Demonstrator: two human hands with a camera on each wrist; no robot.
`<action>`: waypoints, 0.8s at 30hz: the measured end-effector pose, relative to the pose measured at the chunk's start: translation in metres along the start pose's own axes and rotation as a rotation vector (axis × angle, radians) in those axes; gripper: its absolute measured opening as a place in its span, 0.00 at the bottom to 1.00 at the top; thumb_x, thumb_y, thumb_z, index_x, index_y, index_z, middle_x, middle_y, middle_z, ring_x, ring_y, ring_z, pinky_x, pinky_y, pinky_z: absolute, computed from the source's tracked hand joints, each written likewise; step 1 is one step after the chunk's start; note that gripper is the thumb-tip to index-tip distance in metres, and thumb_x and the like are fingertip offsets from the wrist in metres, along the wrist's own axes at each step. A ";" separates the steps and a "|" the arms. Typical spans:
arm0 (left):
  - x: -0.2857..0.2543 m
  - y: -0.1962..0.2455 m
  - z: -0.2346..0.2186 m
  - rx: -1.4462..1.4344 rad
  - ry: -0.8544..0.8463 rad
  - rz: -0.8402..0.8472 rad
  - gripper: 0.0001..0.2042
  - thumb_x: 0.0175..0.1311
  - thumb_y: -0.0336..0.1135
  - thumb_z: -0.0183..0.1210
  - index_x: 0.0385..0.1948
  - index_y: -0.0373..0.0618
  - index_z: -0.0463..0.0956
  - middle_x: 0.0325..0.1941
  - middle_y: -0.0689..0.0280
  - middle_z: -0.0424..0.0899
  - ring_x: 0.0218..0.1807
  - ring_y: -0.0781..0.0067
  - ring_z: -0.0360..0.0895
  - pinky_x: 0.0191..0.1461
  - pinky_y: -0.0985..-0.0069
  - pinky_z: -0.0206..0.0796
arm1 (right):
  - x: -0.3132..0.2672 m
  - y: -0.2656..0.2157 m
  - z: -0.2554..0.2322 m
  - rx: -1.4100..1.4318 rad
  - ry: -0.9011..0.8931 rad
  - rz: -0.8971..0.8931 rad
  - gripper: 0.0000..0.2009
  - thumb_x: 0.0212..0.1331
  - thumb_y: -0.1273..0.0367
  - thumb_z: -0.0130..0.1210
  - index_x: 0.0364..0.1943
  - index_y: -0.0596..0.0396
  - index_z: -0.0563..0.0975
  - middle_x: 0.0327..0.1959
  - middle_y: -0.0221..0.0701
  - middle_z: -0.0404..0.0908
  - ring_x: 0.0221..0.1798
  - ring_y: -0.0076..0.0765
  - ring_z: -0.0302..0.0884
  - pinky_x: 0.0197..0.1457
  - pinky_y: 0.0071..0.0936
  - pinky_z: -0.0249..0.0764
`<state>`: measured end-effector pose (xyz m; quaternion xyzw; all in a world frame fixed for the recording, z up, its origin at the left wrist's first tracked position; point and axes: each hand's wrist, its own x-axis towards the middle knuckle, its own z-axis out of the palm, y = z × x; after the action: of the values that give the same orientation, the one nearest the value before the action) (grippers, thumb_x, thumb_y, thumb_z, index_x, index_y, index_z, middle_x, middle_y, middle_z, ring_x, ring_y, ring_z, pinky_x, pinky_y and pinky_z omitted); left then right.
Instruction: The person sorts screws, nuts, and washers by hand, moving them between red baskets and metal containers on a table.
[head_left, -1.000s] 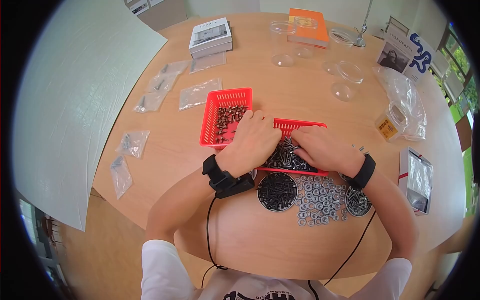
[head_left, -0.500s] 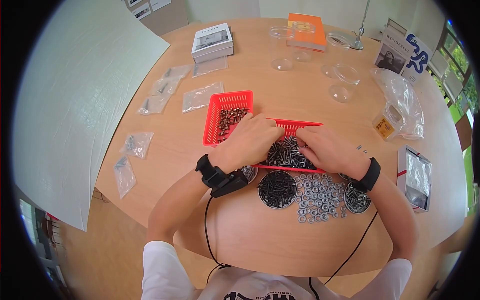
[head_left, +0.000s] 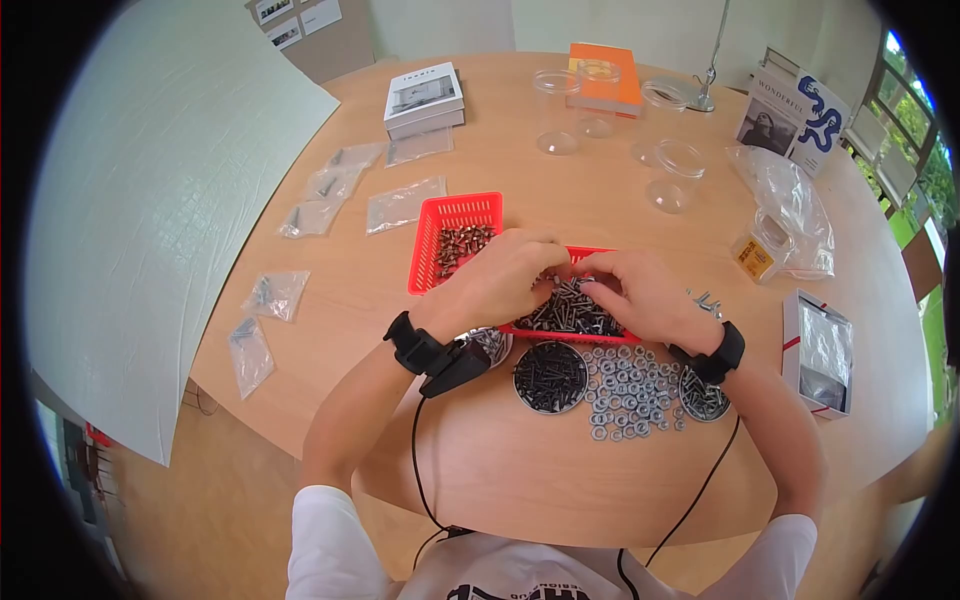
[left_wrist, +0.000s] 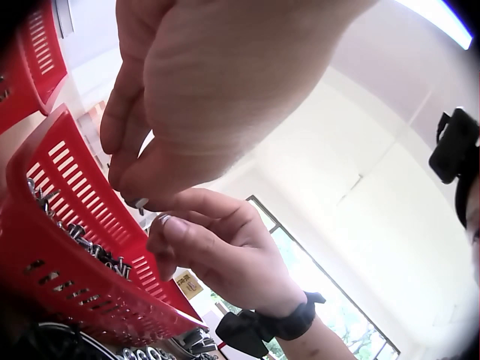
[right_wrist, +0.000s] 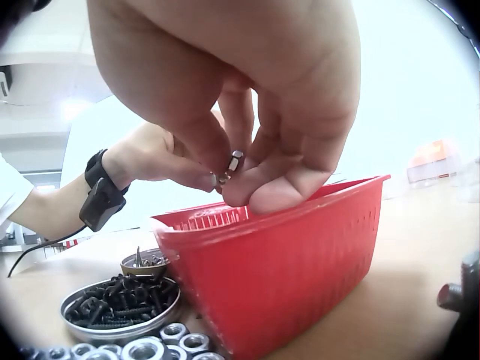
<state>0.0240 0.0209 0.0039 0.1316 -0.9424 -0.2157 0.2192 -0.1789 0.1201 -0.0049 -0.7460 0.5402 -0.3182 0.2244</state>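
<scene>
Over the red basket (head_left: 590, 252) of mixed screws (head_left: 572, 308), my two hands meet at the fingertips. The left hand (head_left: 505, 275) pinches a small metal screw (left_wrist: 141, 203) between thumb and fingers. From the other side the right hand (head_left: 645, 290) comes in, its thumb and fingers around a silver hex nut (right_wrist: 235, 160). Both small parts sit close together, above the basket's rim in the right wrist view. My fingers hide them in the head view.
Left of it stands another red basket (head_left: 427, 232) with brownish screws. Nearer me are a dish of black screws (head_left: 550, 377), loose nuts (head_left: 625, 390) and a dish of silver screws (head_left: 704, 396). Clear jars (head_left: 676, 178), plastic bags (head_left: 405, 205) and books (head_left: 424, 98) stand farther back.
The fingertips, earlier down among the screws in the basket, now come together above it. The right hand has shifted slightly left toward the left hand. The head view has tilted a little.
</scene>
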 end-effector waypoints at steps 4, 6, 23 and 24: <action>0.003 0.006 0.000 -0.016 0.041 -0.018 0.10 0.52 0.18 0.65 0.35 0.37 0.78 0.36 0.58 0.83 0.44 0.55 0.81 0.46 0.64 0.75 | 0.005 -0.004 0.002 0.093 -0.061 0.135 0.15 0.61 0.71 0.59 0.51 0.62 0.79 0.26 0.41 0.81 0.29 0.42 0.80 0.36 0.37 0.74; 0.004 0.003 0.003 -0.040 0.052 0.002 0.10 0.53 0.18 0.65 0.36 0.37 0.77 0.36 0.58 0.83 0.43 0.56 0.81 0.46 0.64 0.75 | 0.006 -0.003 0.005 0.058 -0.094 0.146 0.16 0.61 0.70 0.59 0.51 0.62 0.79 0.25 0.39 0.81 0.28 0.39 0.80 0.36 0.35 0.74; -0.006 -0.016 0.001 0.441 -0.240 -0.012 0.02 0.52 0.28 0.65 0.27 0.47 0.85 0.35 0.65 0.81 0.44 0.61 0.74 0.48 0.65 0.63 | 0.014 0.015 0.007 -0.307 -0.204 -0.145 0.07 0.60 0.71 0.60 0.39 0.59 0.82 0.37 0.43 0.83 0.45 0.53 0.80 0.52 0.45 0.75; -0.005 -0.013 -0.001 0.481 -0.308 -0.029 0.02 0.51 0.29 0.66 0.26 0.47 0.85 0.34 0.66 0.81 0.44 0.62 0.73 0.48 0.66 0.62 | 0.016 0.016 0.010 -0.341 -0.229 -0.142 0.07 0.60 0.70 0.60 0.38 0.59 0.82 0.37 0.43 0.83 0.45 0.53 0.80 0.52 0.45 0.75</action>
<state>0.0313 0.0106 -0.0031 0.1592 -0.9867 -0.0064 0.0329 -0.1790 0.0994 -0.0187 -0.8405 0.5035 -0.1505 0.1321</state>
